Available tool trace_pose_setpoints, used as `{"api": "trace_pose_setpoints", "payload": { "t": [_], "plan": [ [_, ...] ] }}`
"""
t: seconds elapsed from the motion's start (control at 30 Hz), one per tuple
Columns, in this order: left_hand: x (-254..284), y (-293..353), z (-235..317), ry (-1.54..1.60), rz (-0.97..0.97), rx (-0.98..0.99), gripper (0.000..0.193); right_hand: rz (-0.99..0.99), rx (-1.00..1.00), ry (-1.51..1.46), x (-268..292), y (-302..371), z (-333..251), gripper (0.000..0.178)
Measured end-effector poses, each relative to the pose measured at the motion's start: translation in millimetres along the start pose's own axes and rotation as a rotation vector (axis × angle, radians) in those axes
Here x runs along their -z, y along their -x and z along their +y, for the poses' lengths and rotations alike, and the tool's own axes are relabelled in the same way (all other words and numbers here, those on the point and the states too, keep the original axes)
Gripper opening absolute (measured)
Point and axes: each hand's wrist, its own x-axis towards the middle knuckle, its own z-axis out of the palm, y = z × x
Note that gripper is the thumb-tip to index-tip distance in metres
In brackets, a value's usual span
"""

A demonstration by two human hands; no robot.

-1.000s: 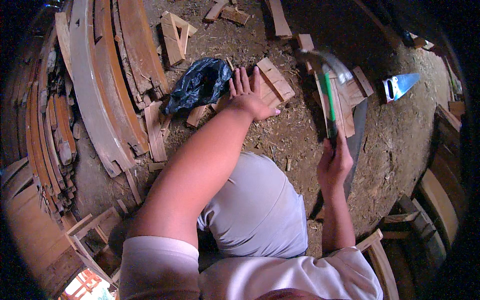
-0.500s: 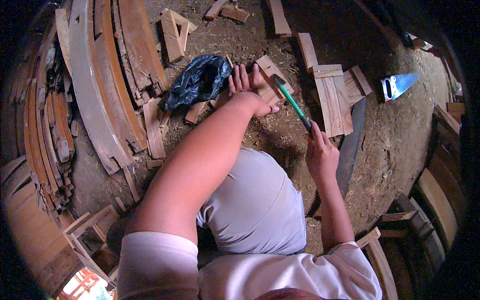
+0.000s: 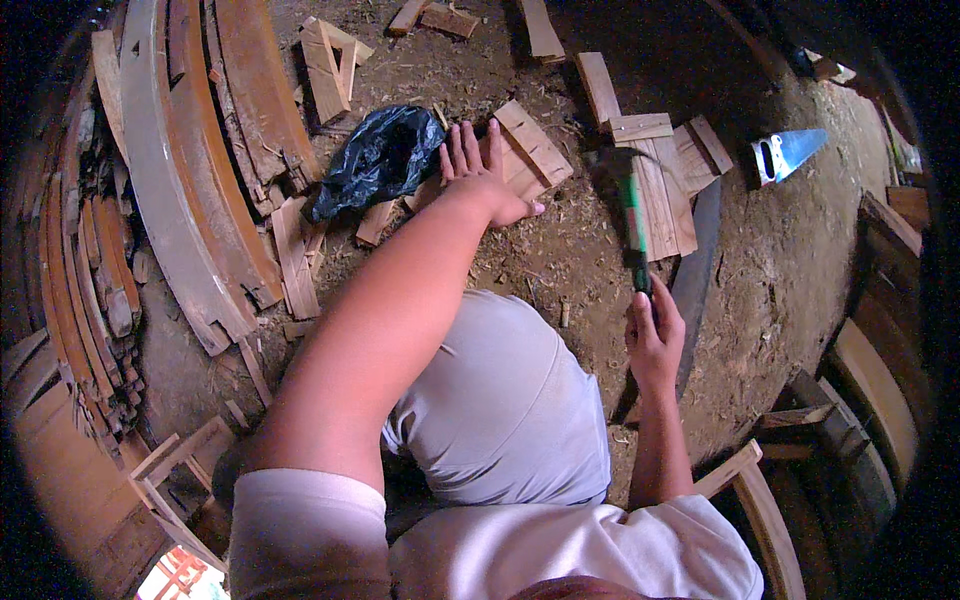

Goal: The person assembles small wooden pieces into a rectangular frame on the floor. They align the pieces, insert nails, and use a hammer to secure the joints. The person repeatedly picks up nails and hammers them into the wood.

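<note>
My left hand (image 3: pixel 478 180) lies flat with fingers spread, pressed on the near-left part of a small wooden piece (image 3: pixel 530 150) that has a strip across its right end. Beside its fingertips sits a crumpled black plastic bag (image 3: pixel 385 155). My right hand (image 3: pixel 655 325) is wrapped round the dark grip of a claw hammer (image 3: pixel 635 215) with a green handle. The hammer is raised and a little blurred, its head apart from the wooden piece. Beneath it in the picture lies another joined wooden piece (image 3: pixel 660 200) on the dirt floor.
A handsaw (image 3: pixel 790 155) with a blue-white blade lies to the right. Long stacked boards (image 3: pixel 185 180) run along the left. A dark flat bar (image 3: pixel 700 280) lies right of my right hand. Wooden frames (image 3: pixel 770 510) stand at the lower right. Offcuts (image 3: pixel 325 65) and shavings litter the floor.
The hammer has come up off the wooden piece and swung right, and my right hand has moved slightly down with it. My left hand still presses the wood.
</note>
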Motion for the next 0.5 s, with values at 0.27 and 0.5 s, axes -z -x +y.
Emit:
{"api": "trace_pose_setpoints", "payload": {
  "t": [0.27, 0.5],
  "plan": [
    [1.4, 2.7, -1.0, 0.014, 0.001, 0.004, 0.146, 0.016, 0.183, 0.374, 3.7, -12.4, 26.6, 0.034],
    [-0.1, -1.9, 2.9, -0.02, -0.02, 0.021, 0.151, 0.042, 0.063, -0.019, -5.9, -9.9, 25.9, 0.042]
  ]
}}
